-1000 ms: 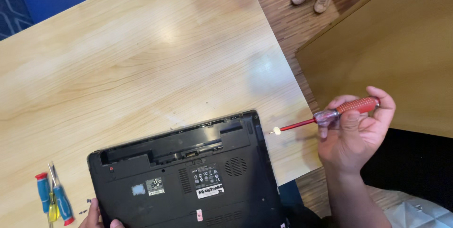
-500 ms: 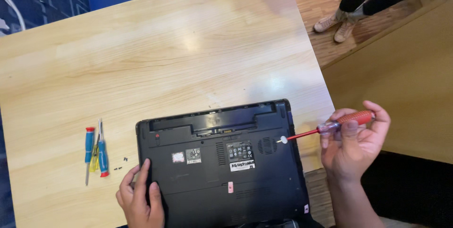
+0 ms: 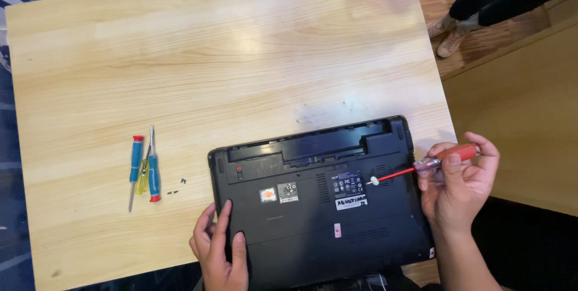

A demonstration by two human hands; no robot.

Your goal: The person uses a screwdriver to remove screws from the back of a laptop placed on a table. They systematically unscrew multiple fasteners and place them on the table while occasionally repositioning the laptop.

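Laptop (image 3: 313, 201) upside down at table (image 3: 211, 56) near edge, battery bay empty; left hand (image 3: 220, 249) flat on base; right hand (image 3: 454, 185) gripping red screwdriver (image 3: 421, 166), tip on underside; few loose screws (image 3: 176, 187) already out, most still left

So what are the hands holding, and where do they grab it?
The right hand holds a red screwdriver by its handle, tip on the upturned black laptop. The left hand holds nothing; it presses flat on the laptop's near left corner.

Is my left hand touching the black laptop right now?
Touching. The head view shows the left hand lying flat on the laptop, fingers spread over its near left corner with no gap.
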